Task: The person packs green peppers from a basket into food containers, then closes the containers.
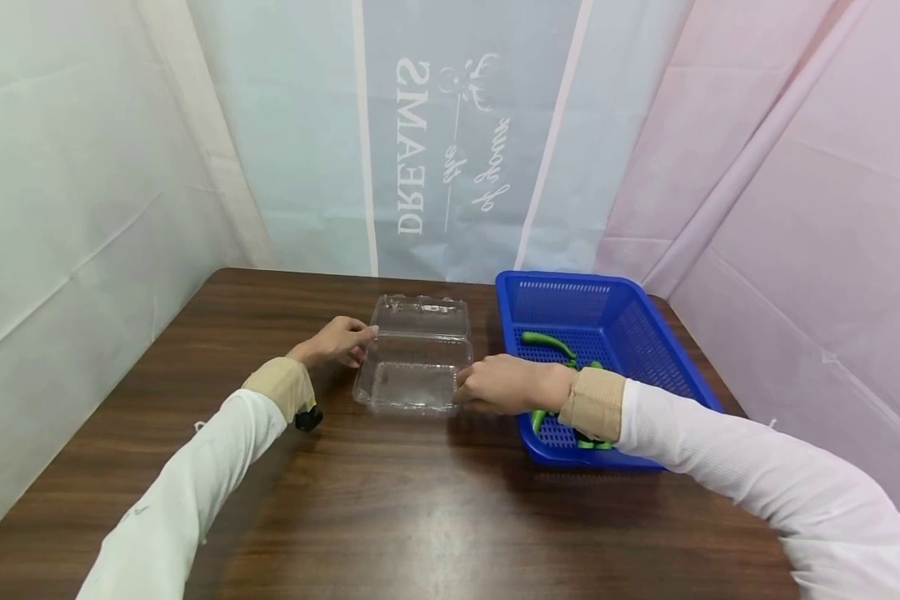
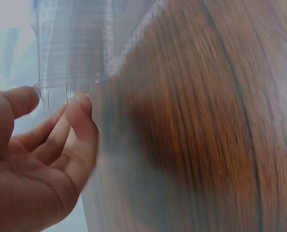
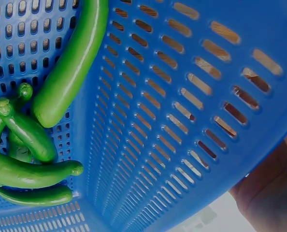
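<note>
A clear plastic clamshell container lies open on the brown table, its lid folded back toward the far side. My left hand pinches its left edge near the hinge, thumb on one side and fingers on the other. In the left wrist view the left hand has the thin plastic between thumb and fingertips. At the container's near right corner, my right hand grips the rim with curled fingers; the fingertips are partly hidden. The right wrist view catches only a part of the right hand beyond the basket wall.
Just right of the container stands a blue perforated basket, partly beneath my right forearm. Several long green vegetables, pepper-like, lie inside it. The wooden table meets a printed cloth backdrop at its far edge.
</note>
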A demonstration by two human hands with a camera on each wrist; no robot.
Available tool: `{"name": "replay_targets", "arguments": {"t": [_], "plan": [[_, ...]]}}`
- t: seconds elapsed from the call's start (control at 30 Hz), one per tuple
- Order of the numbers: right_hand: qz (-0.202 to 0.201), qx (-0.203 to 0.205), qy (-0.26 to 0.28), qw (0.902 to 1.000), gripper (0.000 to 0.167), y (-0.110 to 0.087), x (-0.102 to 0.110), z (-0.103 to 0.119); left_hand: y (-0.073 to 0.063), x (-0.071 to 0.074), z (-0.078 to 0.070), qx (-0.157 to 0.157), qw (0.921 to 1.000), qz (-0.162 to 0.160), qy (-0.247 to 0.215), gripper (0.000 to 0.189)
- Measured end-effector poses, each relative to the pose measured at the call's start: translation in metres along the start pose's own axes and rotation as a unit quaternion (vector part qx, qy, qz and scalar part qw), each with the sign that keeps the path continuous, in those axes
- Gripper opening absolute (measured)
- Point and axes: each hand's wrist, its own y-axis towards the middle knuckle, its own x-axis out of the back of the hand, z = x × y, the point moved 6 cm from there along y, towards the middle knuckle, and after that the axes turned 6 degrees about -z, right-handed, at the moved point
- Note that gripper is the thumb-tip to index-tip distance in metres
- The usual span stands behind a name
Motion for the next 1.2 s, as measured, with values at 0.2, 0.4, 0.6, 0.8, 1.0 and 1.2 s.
{"name": "replay_targets", "arguments": {"t": [0.2, 0.4, 0.6, 0.8, 1.0, 1.2], "plan": [[0.005, -0.006, 0.001, 1.0000, 0.016, -0.0005, -0.0021, -0.0007, 0.0005, -0.0013, 0.0007, 0.019, 0.9957, -0.024, -0.088, 0.031], [0.014, -0.010, 0.005, 0.9998, 0.015, -0.0005, -0.0021, -0.0023, 0.0022, 0.0011, 0.0059, 0.024, 0.9911, -0.045, -0.123, 0.032], [0.017, -0.015, 0.013, 0.9997, 0.015, -0.0011, -0.0018, -0.0030, 0.0024, 0.0023, 0.0074, 0.019, 0.9893, -0.053, -0.135, 0.028], [0.012, -0.012, 0.017, 0.9997, 0.015, -0.0023, -0.0023, -0.0039, 0.0025, 0.0020, 0.0056, 0.002, 0.9906, -0.053, -0.126, 0.025], [0.015, -0.012, 0.007, 0.9998, 0.017, -0.0018, -0.0023, -0.0046, 0.0030, 0.0012, 0.0047, -0.006, 0.9897, -0.060, -0.130, 0.024], [0.019, -0.018, 0.003, 0.9996, 0.020, -0.0010, -0.0005, -0.0052, 0.0023, 0.0003, 0.0041, -0.009, 0.9895, -0.063, -0.130, 0.023]]}}
